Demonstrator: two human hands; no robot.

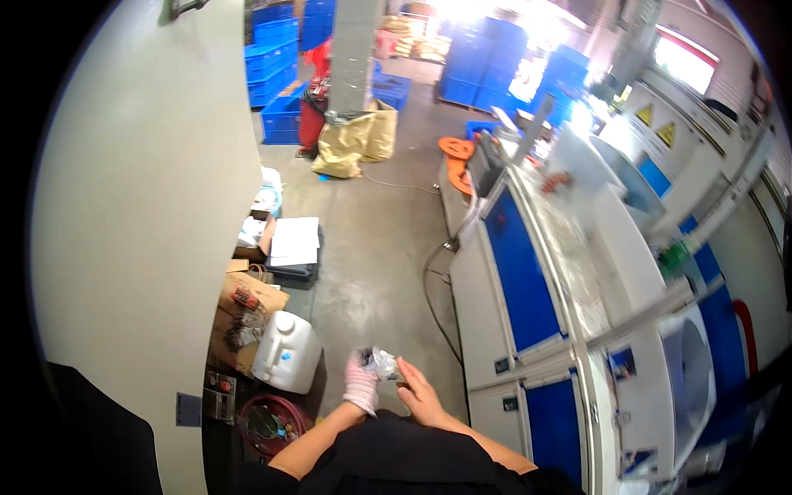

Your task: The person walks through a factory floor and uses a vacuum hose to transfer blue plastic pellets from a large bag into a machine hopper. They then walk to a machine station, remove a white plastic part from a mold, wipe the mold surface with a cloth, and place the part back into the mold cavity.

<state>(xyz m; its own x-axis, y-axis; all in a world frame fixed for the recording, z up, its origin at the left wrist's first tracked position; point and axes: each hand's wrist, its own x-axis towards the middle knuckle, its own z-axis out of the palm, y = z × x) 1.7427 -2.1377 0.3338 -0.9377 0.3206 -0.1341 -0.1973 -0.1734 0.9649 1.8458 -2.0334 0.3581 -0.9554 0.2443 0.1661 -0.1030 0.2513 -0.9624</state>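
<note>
My left hand [360,386] wears a pale pink and white striped glove and is closed around a crumpled silvery-white piece [382,363]. Its kind is hard to make out; it looks like film or thin cloth, with a dark patch beside it at the glove's fingertips. My bare right hand [421,396] comes in from the right with its fingers stretched out, their tips at the edge of the crumpled piece. Both hands are low in front of my body, over the grey floor.
A white jerrycan [286,353] and a dark red basin [271,425] stand at my left, beside a pale panel [140,206]. White machine cabinets with blue doors [524,268] line the right. A black cable [429,280] lies near them. Ahead are sacks [342,144], a pillar and blue crates.
</note>
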